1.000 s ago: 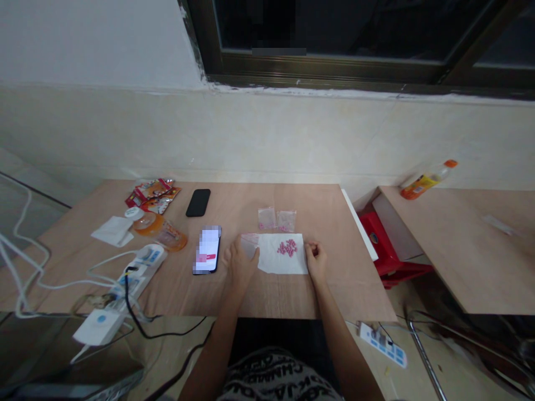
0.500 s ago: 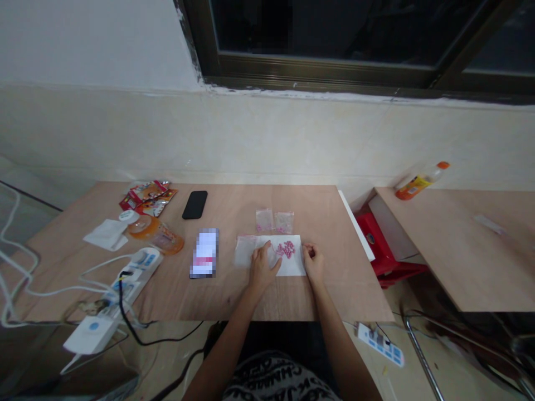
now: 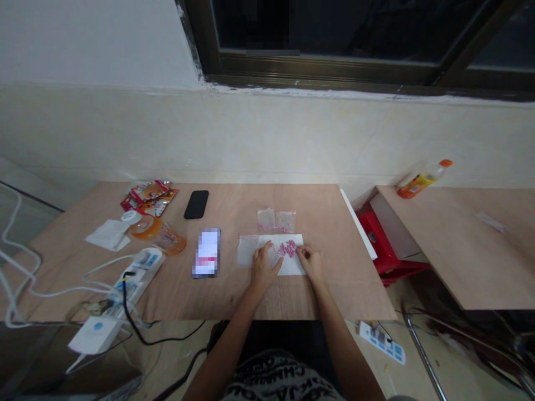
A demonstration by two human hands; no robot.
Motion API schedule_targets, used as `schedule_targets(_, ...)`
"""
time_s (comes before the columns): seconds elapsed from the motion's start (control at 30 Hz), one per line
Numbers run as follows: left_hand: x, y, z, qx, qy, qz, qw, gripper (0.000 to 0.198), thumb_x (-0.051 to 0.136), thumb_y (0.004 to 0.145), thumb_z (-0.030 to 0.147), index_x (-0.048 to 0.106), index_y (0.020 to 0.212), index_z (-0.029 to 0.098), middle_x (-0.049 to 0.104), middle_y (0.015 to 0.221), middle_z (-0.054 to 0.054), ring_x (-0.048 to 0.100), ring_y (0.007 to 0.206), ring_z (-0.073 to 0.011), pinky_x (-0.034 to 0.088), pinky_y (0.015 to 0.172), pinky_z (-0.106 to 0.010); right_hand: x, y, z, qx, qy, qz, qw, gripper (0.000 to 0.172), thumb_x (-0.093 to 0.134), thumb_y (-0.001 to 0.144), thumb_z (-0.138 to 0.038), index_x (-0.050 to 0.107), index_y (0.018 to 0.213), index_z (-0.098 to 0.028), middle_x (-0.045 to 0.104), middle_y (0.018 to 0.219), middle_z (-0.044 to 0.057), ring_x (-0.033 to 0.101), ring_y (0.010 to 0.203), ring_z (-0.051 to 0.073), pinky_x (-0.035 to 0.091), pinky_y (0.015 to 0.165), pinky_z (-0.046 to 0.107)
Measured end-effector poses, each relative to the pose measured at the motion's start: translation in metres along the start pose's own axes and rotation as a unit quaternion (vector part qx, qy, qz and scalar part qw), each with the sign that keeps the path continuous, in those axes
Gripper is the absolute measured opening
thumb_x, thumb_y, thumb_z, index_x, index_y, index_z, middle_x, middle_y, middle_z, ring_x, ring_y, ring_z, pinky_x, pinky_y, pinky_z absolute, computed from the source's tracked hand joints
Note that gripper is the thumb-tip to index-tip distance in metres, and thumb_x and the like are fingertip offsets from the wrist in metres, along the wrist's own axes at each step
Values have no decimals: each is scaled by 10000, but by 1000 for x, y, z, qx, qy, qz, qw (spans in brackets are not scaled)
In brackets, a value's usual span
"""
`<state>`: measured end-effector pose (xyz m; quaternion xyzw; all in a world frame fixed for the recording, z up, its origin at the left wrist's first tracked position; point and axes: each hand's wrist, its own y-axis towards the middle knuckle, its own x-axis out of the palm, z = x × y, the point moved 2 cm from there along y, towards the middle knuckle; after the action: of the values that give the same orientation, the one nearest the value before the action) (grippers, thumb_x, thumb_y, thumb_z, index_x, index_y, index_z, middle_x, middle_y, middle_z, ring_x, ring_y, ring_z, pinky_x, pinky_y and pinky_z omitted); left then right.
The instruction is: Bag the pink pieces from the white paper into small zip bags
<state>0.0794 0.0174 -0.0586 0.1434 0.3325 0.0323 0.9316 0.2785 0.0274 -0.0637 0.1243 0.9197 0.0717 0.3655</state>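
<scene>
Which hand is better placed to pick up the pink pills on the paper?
Probably the right hand: its fingertips are at the pink pills, while the left hand rests on the paper beside them.

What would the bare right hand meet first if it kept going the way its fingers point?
The cluster of small round pink tablets lying on the white paper sheet. The right hand looks already at the cluster's edge, though depth is hard to judge.

Both bare forearms reach forward from bottom of view, angled inward, elbows out of frame. Left hand point(image 3: 264, 269) palm down, left fingers point(image 3: 267, 249) loosely spread, pointing forward and rightward. Right hand point(image 3: 311, 264) turned inward, knuckles up, right fingers point(image 3: 300, 252) bunched into pinch. Hands just apart, not touching.
</scene>
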Motion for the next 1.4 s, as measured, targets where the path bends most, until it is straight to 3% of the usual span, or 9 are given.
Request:
schedule_targets(0.57,-1,-1,3,15,34,-7,999,575,648,833,324,415,1349,225,612,1231,-97,529,1155,-263,421,1028,-451,-2,1,-5,-17,-8,-10,1000,303,556,855,-439,746,808,-209,635,648,22,588,675,179,422,689,288)
schedule_targets(0.93,2,-1,0,32,47,-12,998,640,690,797,309,400,1362,225,615,1232,-87,531,1159,-268,437,1008,-449,3,-2,7,8,95,47,994,363,565,849,-482,730,798,-163,568,567,10,499,536,144,398,537,257)
schedule_targets(1.07,1,-1,2,44,49,-16,998,639,694,794,314,405,1356,220,619,1238,-89,536,1157,-271,433,1006,-455,9,-4,5,20,145,27,989,385,583,841,-508,729,828,-152,578,591,14,488,542,142,390,525,254)
schedule_targets(1.3,1,-1,3,45,45,-24,998,639,685,801,317,397,1366,233,612,1252,-92,537,1166,-275,432,1009,-469,18,-5,-25,-18,198,-65,978,352,586,856,-495,747,867,-183,680,715,51,578,646,175,458,622,284)
schedule_targets(1.4,1,-1,4,42,41,-25,998,640,691,793,302,404,1362,238,613,1246,-89,543,1156,-274,441,999,-469,12,-2,-23,-19,179,-57,982,357,565,866,-491,754,910,-192,712,791,69,610,698,193,475,674,304)
